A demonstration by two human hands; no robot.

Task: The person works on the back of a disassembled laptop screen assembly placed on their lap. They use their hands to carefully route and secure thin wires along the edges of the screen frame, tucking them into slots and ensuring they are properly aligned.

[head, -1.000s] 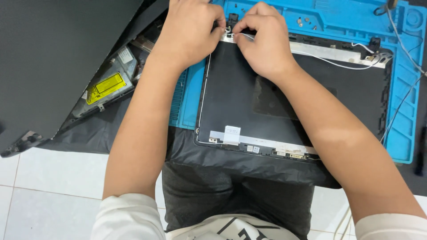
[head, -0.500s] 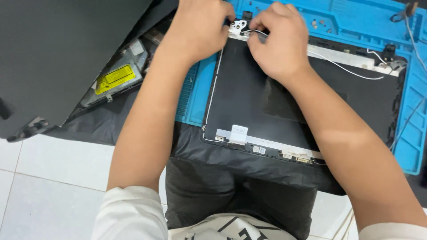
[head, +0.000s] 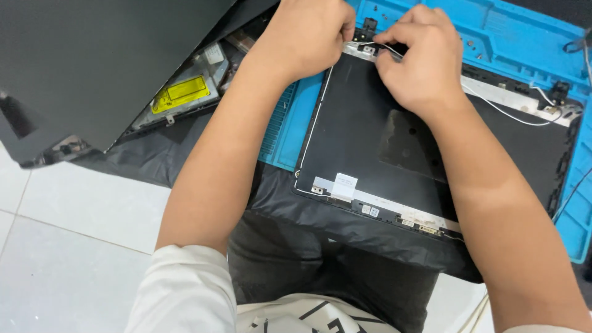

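A black laptop lid shell [head: 370, 123] lies inner side up on a blue work mat [head: 524, 37]. My left hand [head: 308, 34] presses on its far left corner by the metal hinge [head: 364, 49]. My right hand [head: 419, 61] pinches a thin white-and-black cable [head: 499, 108] at that same corner. The cable runs along the lid's far edge toward the right hinge [head: 558, 92]. A strip of white tape [head: 344, 185] sits on the near edge.
A large dark laptop panel [head: 92, 61] lies at the left over a chassis with a yellow-labelled part [head: 182, 92]. Black cloth [head: 345, 228] covers my lap under the lid. White floor tiles [head: 61, 246] show at the lower left.
The view has shifted slightly; both hands stay at the lid's far left corner, with my right fingers moved a little along the cable.
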